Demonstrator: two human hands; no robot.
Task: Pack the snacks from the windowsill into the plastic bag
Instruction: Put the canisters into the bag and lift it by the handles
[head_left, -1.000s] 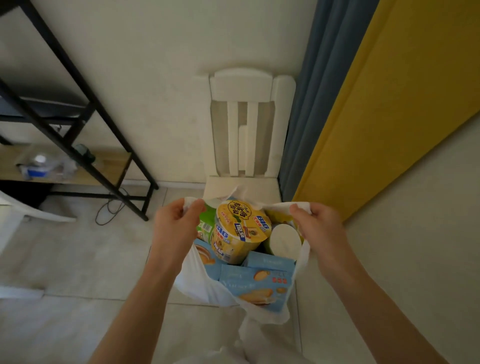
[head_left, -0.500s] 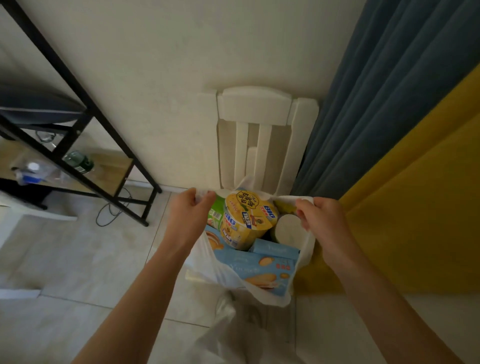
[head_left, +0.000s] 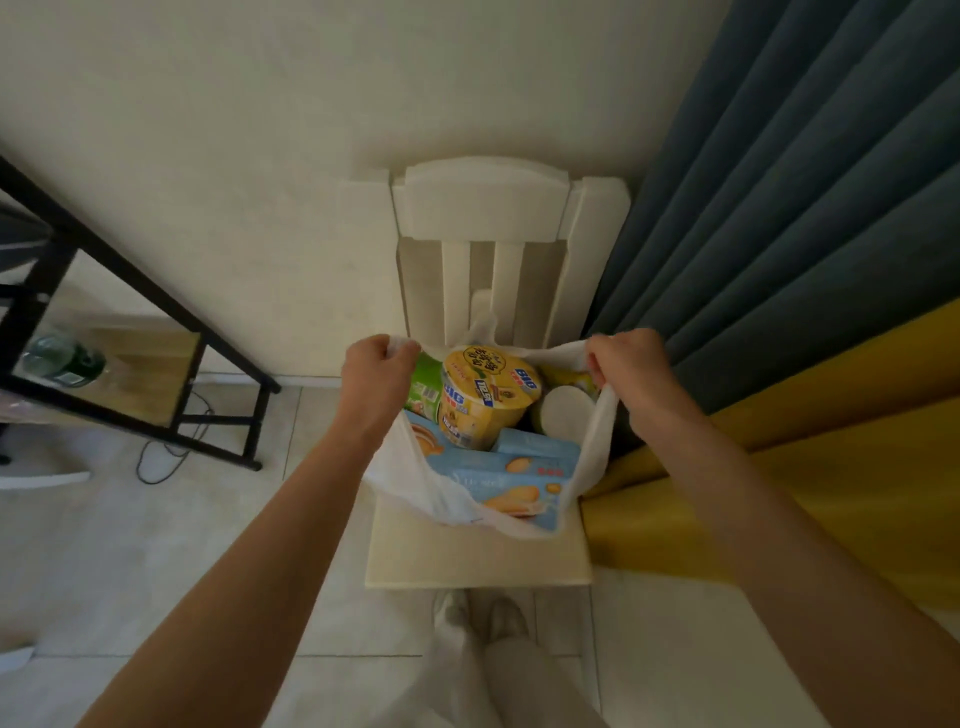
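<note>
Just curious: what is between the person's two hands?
Head view: between the left hand and right hand lies the open plastic bag, a yellow cup sticking up.

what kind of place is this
Most likely a room in a home, maybe a bedroom or living room: a white wooden chair stands against a plain wall, a long blue-grey curtain hangs beside it, and a black metal shelf stands on the tiled floor.

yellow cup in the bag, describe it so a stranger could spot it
Find the white chair against the wall; the white plastic bag hangs open over its seat. The yellow cup lies tilted at the bag's middle, the only item with blue BIG lettering.
</note>
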